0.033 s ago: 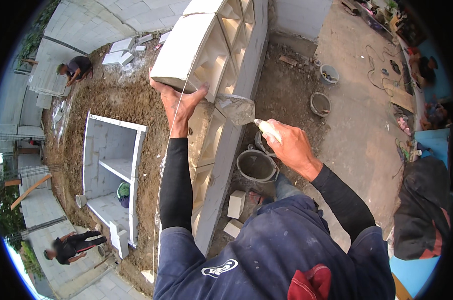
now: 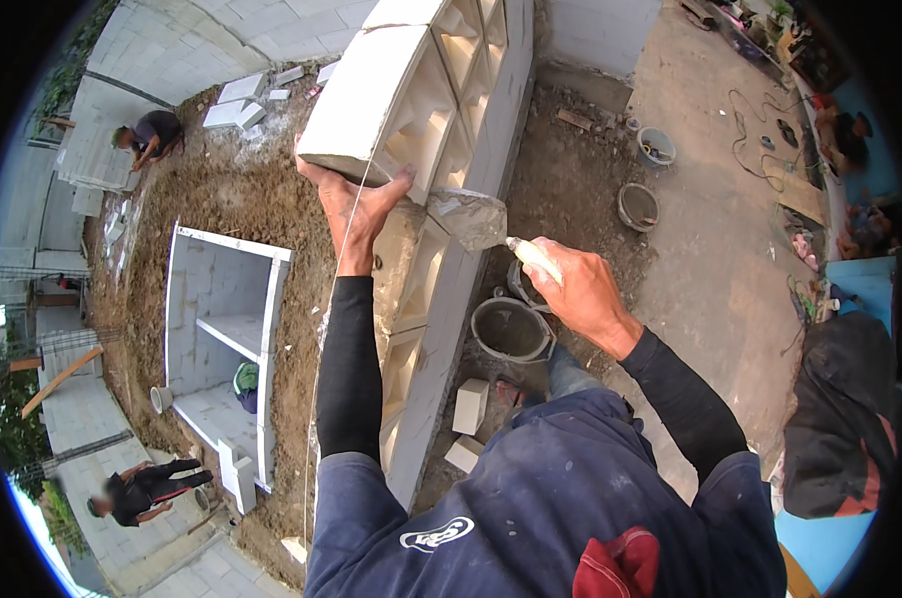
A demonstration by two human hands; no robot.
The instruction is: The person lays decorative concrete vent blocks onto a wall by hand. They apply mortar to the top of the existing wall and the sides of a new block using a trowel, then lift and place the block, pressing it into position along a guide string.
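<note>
My left hand point(image 2: 363, 214) grips the near end of a cream-coloured patterned wall block point(image 2: 363, 100), thumb on its right edge and fingers round its left. The block sits on top of the wall, level with a row of similar blocks. In my right hand point(image 2: 585, 294) is the light handle of a trowel point(image 2: 471, 217). Its mortar-smeared blade lies against the wall face, just below the block's lower corner. A thin taut string point(image 2: 346, 239) runs along the wall's left side, passing over my left hand. Lower patterned blocks point(image 2: 418, 279) show between my arms.
Buckets of mortar point(image 2: 512, 330) stand by my feet, with two more buckets point(image 2: 638, 206) further off to the right. Loose white blocks point(image 2: 471, 407) lie near my legs. Left of the wall is bare soil with a grey block-built box point(image 2: 222, 269). Two people point(image 2: 152, 138) are over there.
</note>
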